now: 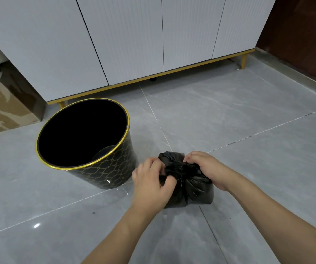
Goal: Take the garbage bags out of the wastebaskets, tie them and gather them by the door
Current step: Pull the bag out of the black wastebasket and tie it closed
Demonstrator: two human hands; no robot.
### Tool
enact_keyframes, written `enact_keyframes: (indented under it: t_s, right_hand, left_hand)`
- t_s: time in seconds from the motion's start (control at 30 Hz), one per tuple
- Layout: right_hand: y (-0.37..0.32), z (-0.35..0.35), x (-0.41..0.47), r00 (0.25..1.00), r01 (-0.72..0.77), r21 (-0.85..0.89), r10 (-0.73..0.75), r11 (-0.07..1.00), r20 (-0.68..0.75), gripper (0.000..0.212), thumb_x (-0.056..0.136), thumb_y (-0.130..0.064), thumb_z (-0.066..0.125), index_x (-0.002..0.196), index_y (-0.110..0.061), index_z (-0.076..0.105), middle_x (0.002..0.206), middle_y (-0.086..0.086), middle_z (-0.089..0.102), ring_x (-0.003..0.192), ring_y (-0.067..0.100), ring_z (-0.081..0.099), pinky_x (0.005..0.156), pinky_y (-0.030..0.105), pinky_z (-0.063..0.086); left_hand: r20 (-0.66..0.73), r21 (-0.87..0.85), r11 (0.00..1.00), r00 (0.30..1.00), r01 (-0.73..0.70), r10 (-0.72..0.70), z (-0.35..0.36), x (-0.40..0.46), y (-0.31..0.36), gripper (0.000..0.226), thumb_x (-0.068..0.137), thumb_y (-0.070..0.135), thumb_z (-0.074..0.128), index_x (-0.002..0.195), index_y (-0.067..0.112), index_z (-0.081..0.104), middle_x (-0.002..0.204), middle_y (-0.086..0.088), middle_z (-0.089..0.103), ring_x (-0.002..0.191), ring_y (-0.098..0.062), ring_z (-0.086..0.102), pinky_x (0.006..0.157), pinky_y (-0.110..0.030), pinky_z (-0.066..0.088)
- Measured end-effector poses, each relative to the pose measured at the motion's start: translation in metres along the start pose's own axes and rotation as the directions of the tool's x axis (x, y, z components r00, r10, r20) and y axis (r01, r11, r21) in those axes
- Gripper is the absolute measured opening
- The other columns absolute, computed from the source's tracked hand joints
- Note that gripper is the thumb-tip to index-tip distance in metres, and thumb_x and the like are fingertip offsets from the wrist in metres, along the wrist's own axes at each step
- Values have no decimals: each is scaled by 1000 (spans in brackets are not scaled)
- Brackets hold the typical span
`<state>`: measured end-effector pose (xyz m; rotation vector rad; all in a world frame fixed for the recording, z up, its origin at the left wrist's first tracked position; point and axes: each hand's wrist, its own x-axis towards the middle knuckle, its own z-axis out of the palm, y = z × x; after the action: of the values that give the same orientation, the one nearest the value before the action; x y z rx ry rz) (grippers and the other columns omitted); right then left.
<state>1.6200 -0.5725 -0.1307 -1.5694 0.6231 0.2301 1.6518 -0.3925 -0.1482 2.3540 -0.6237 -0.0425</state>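
**Bag out of basket — knot in hand**

Garbage bag [188,184] found on the grey tiled floor [248,115], lower centre of frame, just right of the wastebasket [103,168] and apart from it. Basket upright, black with gold rim, interior dark and apparently bare of liner, though the depth is poorly lit.

Bag small, black, glossy, squat; plastic gathered into creases converging on a bunched neck at the top. Neck lying roughly left to right across the frame, between the two hands.

Left hand [151,182] at the left end of the neck, fingers curled and closed on a fold of plastic. Right hand [204,168] at the right end, fingers likewise pinched shut on the bag's gathered top. Both equally near — neither free.

Judged mid-tie: outward pull along the neck's axis required to cinch. Knot completeness not discernible. White cabinet [134,39] across the upper frame; door not confirmed in view.
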Motion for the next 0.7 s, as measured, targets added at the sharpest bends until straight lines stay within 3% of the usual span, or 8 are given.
enact_keyframes:
  t_s: [0.2, 0.37, 0.43, 0.5, 0.6, 0.7]
  right_hand:
    - [1, 3, 1, 1000, 9, -12, -9, 1000, 29, 18, 89, -9, 49, 82, -13, 65, 86, 6, 62, 83, 19, 58, 77, 31, 46]
    - [7, 3, 5, 999, 33, -2, -33, 999, 8, 17, 95, -22, 52, 93, -11, 65, 93, 1, 65, 88, 14, 60, 81, 26, 46]
    - [14, 1, 11, 996, 48, -97, -54, 994, -65, 28, 96, -39, 52, 93, -14, 65, 94, -2, 67, 91, 14, 62, 86, 28, 47]
    - [20, -5, 16, 967, 85, -326, -157, 941, -201, 33, 93, -50, 50, 86, -20, 62, 85, -1, 67, 85, 17, 63, 81, 34, 48]
    - [27, -13, 14, 878, 107, -638, -374, 763, -299, 33, 96, -47, 46, 82, -19, 55, 64, -3, 60, 70, 20, 59, 70, 33, 38]
    - [35, -9, 14, 860, 109, -694, -417, 711, -292, 33, 98, -46, 43, 85, -18, 54, 61, -7, 57, 70, 23, 60, 75, 35, 39]
  left_hand:
    - [70, 78, 995, 996, -58, 53, 7, -3, 0, 47, 75, 73, 42, 97, 33, 52, 107, 18, 41, 102, -5, 34, 97, -27, 20]
    - [-8, 120, 993, 1000, -5, 6, 14, 3, 0, 47, 93, 52, 27, 94, 22, 64, 107, 11, 51, 102, -13, 42, 92, -31, 26]
    - [16, 153, 986, 997, 69, -72, 13, 7, -5, 44, 98, 44, 31, 101, 18, 66, 111, 8, 53, 105, -15, 43, 93, -31, 26]
    - [36, 193, 961, 977, 199, -210, 11, 8, -18, 39, 101, 37, 34, 107, 14, 66, 118, 5, 53, 110, -20, 44, 96, -35, 29]
    - [49, 206, 914, 930, 349, -365, 9, 4, -41, 40, 102, 36, 35, 108, 11, 66, 123, 1, 51, 112, -22, 43, 99, -40, 34]
    - [60, 178, 904, 912, 390, -405, 12, -1, -52, 41, 102, 34, 37, 103, 7, 67, 120, -1, 52, 109, -23, 44, 98, -43, 39]
